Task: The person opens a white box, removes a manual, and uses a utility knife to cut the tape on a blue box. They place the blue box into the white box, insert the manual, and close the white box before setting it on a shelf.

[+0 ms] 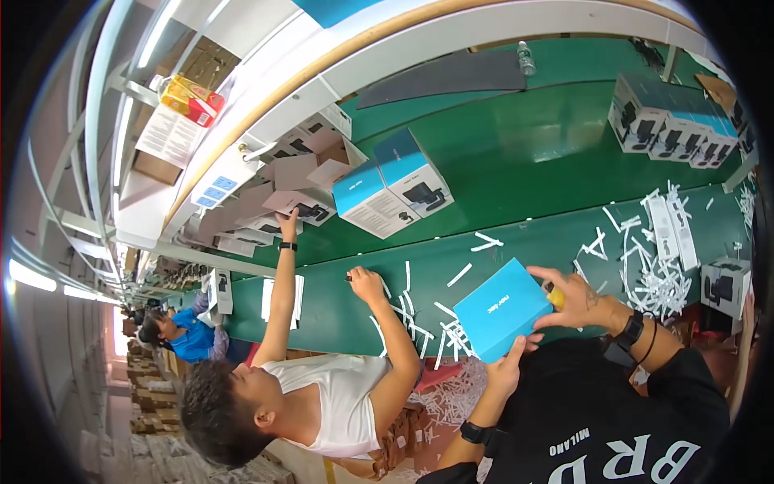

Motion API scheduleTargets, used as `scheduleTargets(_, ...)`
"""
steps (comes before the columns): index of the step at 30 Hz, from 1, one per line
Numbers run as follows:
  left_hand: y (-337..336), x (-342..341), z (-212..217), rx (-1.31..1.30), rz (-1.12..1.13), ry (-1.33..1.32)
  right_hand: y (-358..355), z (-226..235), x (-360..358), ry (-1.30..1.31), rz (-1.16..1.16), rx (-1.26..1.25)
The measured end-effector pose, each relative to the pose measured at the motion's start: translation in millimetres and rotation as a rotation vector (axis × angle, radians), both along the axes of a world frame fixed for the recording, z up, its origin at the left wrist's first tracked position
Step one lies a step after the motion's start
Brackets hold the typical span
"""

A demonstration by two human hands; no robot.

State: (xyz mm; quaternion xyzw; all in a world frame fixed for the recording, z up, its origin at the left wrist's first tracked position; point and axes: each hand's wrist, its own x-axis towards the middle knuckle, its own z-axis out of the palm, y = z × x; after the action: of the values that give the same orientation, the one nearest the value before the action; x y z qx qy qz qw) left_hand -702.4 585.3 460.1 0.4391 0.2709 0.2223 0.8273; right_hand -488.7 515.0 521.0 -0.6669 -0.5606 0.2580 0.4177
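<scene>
A blue-topped carton [501, 310] is tilted over the near edge of the green worktop. My left hand [508, 367] grips its lower corner, with the thumb on the blue face. My right hand [576, 300] holds the right-hand edge of the carton, and a small yellow object [555, 295] sits between its fingers and the box. What kind of object it is I cannot make out. White paper strips [455, 335] lie beside the carton, and a larger heap of strips [657, 282] is on the right.
A co-worker in white [330, 403] stands at my left, one hand on an open white box [302, 202]. Two blue-topped cartons [395, 189] stand mid-bench; a row of them [669, 121] is far right. A white box [726, 286] sits near right. Another person [189, 331] is farther left.
</scene>
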Motion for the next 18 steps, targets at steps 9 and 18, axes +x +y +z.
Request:
scheduleTargets(9, 0.8, 0.5, 14.5, -0.194, 0.040, -0.121, 1.0, -0.8, 18.3, 0.193, 0.131, 0.071)
scheduleTargets(18, 15.8, -62.7, 36.9, 0.480, 0.005, 0.624, -11.0, 5.7, 21.2, 0.102, 0.047, 0.061)
